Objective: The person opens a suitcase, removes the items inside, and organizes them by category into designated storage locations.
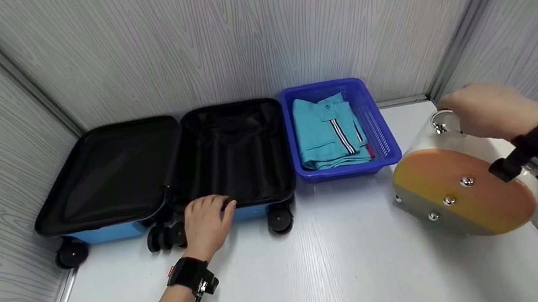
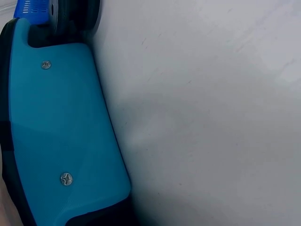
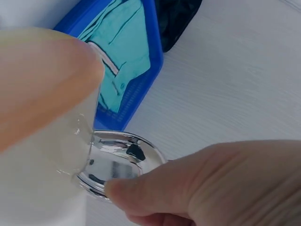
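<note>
An opened black-lined suitcase (image 1: 250, 214) with a blue shell lies flat against the back wall, its two halves side by side. My left hand (image 1: 207, 224) rests on the front rim of its right half, fingers over the edge. In the left wrist view the blue shell (image 2: 61, 122) fills the left side, with only a sliver of the hand showing. At the right, my right hand (image 1: 482, 110) grips the shiny silver ring handle (image 3: 153, 149) of a cream handbag (image 1: 446, 169). The bag is tilted, turning its orange, yellow and grey studded base toward me.
Right of the suitcase stands a blue plastic basket (image 1: 384, 136) holding folded turquoise clothing (image 1: 318, 132) with a striped trim. Black wheels (image 1: 281, 219) stick out from the suitcase's front. Grey wood-grain walls (image 1: 220, 38) enclose the white table (image 1: 336, 252) at the back and sides.
</note>
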Demonstrator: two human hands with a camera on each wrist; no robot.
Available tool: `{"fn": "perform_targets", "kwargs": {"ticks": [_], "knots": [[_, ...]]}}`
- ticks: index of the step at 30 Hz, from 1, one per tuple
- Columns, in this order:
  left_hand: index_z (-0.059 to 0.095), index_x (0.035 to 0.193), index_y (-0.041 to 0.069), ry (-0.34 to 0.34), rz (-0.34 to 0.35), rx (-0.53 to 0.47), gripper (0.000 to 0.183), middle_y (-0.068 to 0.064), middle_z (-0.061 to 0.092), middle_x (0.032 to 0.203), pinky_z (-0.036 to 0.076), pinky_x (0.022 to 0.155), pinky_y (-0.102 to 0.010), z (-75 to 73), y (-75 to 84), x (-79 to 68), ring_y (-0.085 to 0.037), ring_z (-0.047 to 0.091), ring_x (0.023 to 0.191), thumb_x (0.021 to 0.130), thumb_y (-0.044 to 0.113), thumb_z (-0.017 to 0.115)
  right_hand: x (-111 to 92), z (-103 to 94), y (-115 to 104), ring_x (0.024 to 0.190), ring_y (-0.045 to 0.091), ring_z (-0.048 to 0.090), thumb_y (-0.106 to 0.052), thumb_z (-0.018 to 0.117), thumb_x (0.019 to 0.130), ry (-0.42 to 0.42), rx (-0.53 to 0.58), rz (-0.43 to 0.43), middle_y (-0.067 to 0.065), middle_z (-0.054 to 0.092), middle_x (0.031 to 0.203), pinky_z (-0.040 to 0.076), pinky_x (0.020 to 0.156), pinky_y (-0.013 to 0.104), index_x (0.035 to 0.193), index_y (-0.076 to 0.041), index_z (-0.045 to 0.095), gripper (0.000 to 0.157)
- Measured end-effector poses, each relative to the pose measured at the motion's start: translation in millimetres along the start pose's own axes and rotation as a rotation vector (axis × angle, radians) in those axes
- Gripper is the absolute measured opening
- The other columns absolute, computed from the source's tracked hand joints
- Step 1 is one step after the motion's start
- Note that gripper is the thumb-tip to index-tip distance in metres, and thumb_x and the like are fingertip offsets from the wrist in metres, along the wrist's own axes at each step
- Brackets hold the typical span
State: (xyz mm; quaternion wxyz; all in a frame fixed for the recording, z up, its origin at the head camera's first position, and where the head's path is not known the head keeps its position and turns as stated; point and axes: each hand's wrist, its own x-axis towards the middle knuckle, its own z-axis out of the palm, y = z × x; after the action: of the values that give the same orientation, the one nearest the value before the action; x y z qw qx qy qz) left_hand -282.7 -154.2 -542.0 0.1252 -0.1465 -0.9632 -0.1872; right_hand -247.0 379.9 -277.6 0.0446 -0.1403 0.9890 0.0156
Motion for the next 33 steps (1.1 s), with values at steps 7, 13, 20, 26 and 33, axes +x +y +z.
{"fn": "perform_targets", "kwargs": {"ticks": [7, 13, 20, 26, 33], "knots": [[0.072, 0.128, 0.013, 0.012, 0.007, -0.004, 0.057, -0.012, 0.067, 0.131, 0.032, 0.116, -0.054, 0.5, -0.9, 0.0, -0.036, 0.054, 0.128, 0.109, 0.056, 0.041, 5, 5.6, 7, 0.087, 0.040, 0.064, 0.011, 0.062, 0.084, 0.025, -0.033, 0.027, 0.017, 0.070, 0.090, 0.052, 0.060, 0.059, 0.105, -0.002, 0.068, 0.026], [0.073, 0.127, 0.013, 0.019, 0.001, -0.007, 0.057, -0.012, 0.067, 0.130, 0.031, 0.116, -0.054, 0.3, -2.4, -0.5, -0.036, 0.054, 0.127, 0.109, 0.056, 0.040, 16, 10.0, 8, 0.082, 0.041, 0.067, 0.011, 0.064, 0.085, 0.081, -0.031, 0.054, 0.023, 0.071, 0.095, 0.053, 0.061, 0.061, 0.107, 0.000, 0.070, 0.025], [0.072, 0.126, 0.013, 0.012, -0.007, -0.007, 0.058, -0.012, 0.066, 0.131, 0.030, 0.116, -0.053, -0.2, -5.4, -0.8, -0.036, 0.053, 0.128, 0.109, 0.057, 0.039, 28, 22.3, 15, 0.074, 0.046, 0.064, 0.009, 0.067, 0.081, 0.243, -0.051, 0.078, 0.025, 0.070, 0.086, 0.048, 0.052, 0.063, 0.097, -0.001, 0.070, 0.019], [0.072, 0.127, 0.013, 0.005, -0.017, 0.003, 0.057, -0.012, 0.066, 0.131, 0.031, 0.116, -0.053, -2.8, -6.9, -3.3, -0.036, 0.053, 0.128, 0.109, 0.056, 0.039, 42, 29.9, 16, 0.081, 0.051, 0.059, 0.007, 0.067, 0.081, 0.323, -0.027, 0.127, 0.026, 0.071, 0.090, 0.046, 0.053, 0.067, 0.096, 0.000, 0.070, 0.017], [0.072, 0.127, 0.012, 0.008, -0.017, 0.010, 0.053, -0.013, 0.065, 0.131, 0.031, 0.116, -0.054, -4.3, -5.2, -5.0, -0.037, 0.053, 0.128, 0.109, 0.053, 0.042, 59, 38.5, 14, 0.085, 0.053, 0.058, 0.012, 0.061, 0.082, 0.430, 0.008, 0.210, 0.028, 0.071, 0.092, 0.047, 0.057, 0.073, 0.100, 0.002, 0.072, 0.023]]}}
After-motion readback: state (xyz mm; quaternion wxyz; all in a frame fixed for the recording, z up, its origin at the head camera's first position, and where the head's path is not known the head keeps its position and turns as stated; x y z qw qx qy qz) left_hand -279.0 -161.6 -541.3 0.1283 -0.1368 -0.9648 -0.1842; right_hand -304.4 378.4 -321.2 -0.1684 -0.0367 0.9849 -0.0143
